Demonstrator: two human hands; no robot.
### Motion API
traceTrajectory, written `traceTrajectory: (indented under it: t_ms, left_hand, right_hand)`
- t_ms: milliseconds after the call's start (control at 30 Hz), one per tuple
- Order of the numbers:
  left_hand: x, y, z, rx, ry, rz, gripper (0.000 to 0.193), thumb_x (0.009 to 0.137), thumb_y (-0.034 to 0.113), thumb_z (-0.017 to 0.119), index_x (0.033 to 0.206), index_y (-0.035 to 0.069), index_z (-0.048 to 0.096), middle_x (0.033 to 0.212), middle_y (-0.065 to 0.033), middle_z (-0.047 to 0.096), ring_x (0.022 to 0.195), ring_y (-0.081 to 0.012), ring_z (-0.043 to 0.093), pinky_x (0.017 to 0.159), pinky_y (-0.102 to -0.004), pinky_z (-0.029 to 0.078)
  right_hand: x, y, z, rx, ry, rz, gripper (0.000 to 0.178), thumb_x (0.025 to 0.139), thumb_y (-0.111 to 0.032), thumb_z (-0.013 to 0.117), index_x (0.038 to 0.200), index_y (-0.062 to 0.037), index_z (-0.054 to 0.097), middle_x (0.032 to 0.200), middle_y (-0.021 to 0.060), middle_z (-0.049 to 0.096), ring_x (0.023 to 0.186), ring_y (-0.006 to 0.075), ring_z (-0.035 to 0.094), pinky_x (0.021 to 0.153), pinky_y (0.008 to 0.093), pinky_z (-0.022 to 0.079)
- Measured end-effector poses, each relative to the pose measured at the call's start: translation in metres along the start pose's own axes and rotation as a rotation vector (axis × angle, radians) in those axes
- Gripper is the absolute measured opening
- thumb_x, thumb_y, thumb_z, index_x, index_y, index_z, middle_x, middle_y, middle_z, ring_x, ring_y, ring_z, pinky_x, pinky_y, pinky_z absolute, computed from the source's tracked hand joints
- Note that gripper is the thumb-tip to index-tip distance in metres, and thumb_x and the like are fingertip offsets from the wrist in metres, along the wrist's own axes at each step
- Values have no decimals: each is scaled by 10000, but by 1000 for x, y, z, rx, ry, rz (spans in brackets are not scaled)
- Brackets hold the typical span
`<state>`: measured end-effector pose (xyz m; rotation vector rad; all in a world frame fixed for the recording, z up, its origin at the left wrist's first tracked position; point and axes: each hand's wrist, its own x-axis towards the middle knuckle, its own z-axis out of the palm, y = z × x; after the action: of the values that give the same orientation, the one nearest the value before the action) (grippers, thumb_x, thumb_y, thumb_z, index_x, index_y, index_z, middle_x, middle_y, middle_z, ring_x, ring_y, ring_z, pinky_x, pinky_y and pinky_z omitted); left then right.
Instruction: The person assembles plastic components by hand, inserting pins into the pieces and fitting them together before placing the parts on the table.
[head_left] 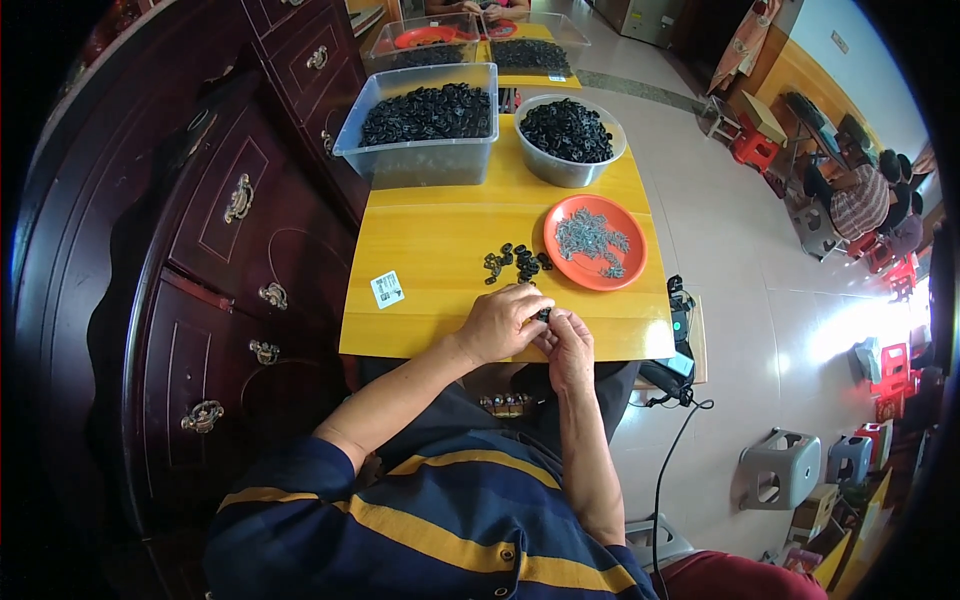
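My left hand (500, 322) and my right hand (571, 352) meet over the near edge of the yellow table (430, 230). Between their fingertips is a small black plastic piece (543, 314), mostly covered, so its exact kind cannot be made out. Both hands are closed on it. Just beyond them lies a loose group of similar black oval pieces (523, 262). To the right of that group, an orange-red plate (630, 275) carries a heap of small shiny metal parts (590, 238).
A clear rectangular bin (420, 170) and a round clear tub (570, 175), both full of black pieces, stand at the back. A white label (387, 289) lies at left. Dark drawers (230, 230) flank the table; a grey stool (781, 468) is at right. Other people sit farther off.
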<state>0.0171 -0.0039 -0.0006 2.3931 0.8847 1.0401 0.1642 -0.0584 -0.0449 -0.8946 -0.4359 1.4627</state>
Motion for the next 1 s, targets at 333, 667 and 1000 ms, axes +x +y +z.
traceTrajectory:
  t_ms: [333,667,1000]
  left_hand:
    - [1,-1,3,-10,4,-13,218,799,146,695,995,54,663,930,-88,653,869,-295,653,746,-381,535]
    - [-1,-7,1,-33,19,22,200,791,119,733,967,42,675,910,-106,668,818,-299,672,697,-366,542]
    - [-2,-14,-4,-68,23,16,193,791,114,740,965,48,690,874,-89,668,769,-283,670,658,-356,538]
  right_hand:
    - [1,8,-1,10,39,-70,135,975,-187,611,953,-58,646,814,-16,624,713,66,592,703,236,532]
    - [-1,11,6,-27,49,-106,131,974,-181,612,949,-60,654,832,-16,634,739,69,599,713,234,524]
    - [2,9,15,-66,76,-74,130,981,-176,597,939,-57,627,744,-28,569,651,63,545,673,234,534]
